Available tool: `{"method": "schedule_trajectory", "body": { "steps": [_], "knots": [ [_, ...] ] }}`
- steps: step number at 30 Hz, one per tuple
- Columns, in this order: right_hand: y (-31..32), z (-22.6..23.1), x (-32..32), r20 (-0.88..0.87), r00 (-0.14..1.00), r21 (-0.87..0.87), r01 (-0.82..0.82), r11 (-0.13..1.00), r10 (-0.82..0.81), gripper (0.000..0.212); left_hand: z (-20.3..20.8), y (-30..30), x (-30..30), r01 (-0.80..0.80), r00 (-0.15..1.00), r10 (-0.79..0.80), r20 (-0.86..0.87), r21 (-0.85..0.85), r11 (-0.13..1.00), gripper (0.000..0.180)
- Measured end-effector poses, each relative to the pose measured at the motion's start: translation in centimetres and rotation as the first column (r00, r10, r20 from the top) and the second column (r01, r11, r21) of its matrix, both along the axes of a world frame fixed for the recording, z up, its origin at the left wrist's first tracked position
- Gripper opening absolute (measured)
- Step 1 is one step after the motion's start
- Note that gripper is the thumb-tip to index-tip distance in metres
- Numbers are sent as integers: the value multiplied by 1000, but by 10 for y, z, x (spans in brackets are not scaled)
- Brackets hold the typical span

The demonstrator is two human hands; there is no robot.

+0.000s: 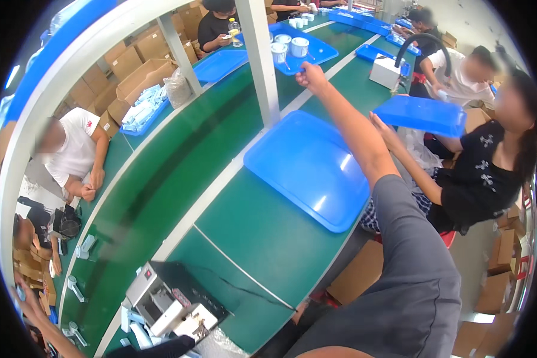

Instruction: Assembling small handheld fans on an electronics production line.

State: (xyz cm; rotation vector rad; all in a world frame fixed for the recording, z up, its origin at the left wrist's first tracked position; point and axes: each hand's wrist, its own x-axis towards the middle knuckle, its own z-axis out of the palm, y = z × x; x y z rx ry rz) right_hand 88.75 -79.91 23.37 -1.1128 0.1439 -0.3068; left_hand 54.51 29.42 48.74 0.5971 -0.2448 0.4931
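While the green conveyor belt [137, 197] curves across my view, a white post [262, 65] intrudes; the nearer blue tray [304, 170] runs lengthwise toward lower right; beyond, partly behind the post, lies the cup-bearing blue tray [317, 56], long axis unclear; the right hand [312, 78] curls at its near rim, though I can't tell whether it grips; white cups [300, 47] stand aboard.

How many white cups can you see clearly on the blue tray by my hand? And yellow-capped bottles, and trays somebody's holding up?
White cups: 3 (the post may hide more)
Yellow-capped bottle: 1
Held-up blue tray: 1
Total: 5
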Motion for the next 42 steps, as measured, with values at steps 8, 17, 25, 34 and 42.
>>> {"method": "schedule_trajectory", "body": {
  "steps": [8,17,25,34,42],
  "knots": [
    [-15,114,-185,54,972,-194,237,952,-231,21,-40,38,62,178,984,-179,-15,-45,983,66],
    [-3,94,-427,-111,992,-337,-96,936,62,19,-11,0,59,159,983,-139,-118,184,970,54],
    [211,23,-536,-319,948,-307,-94,947,-9,17,-101,-162,-93,-126,921,301,-246,543,830,37],
    [325,-39,-549,-427,835,139,-317,938,345,32,-191,-322,-220,10,782,498,-374,807,591,23],
    [280,137,-573,916,390,-5,-219,976,92,11,-189,-323,-196,1,785,503,-361,813,582,26]
  ]
}}
